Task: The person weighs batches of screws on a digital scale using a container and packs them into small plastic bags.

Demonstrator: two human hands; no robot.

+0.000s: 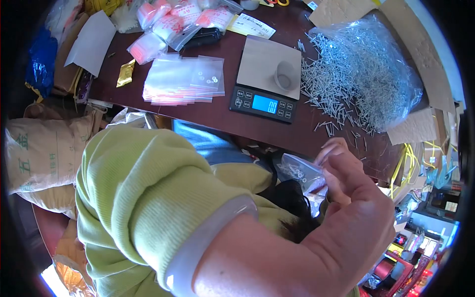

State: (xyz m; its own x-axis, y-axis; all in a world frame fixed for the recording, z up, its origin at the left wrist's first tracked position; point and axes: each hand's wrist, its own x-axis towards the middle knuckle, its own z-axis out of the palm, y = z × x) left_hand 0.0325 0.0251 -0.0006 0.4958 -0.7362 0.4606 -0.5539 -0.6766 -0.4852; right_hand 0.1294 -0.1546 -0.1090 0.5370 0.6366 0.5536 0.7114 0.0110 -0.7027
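Observation:
At the table's front edge, a small clear zip bag [303, 172] with shiny little metal parts inside hangs tilted at my fingers. My left hand [354, 203] reaches across from the green sleeve, its fingers bent and closed at the bag's edge. Behind it, only some fingers of my right hand [334, 148] show, curled near the bag's top corner; the rest of that hand is hidden. A digital scale [262, 103] reading 0.0 lies beyond the hands, with a small grey cup [284, 76] on its plate.
Loose metal pins [329, 84] spill from a large clear bag [391, 74] at the right. Flat zip bags [173, 79] lie left of the scale, several small washers on them. Filled bags [168, 27] and a gold packet [125, 73] sit farther left. A sack [47, 153] stands beside the table.

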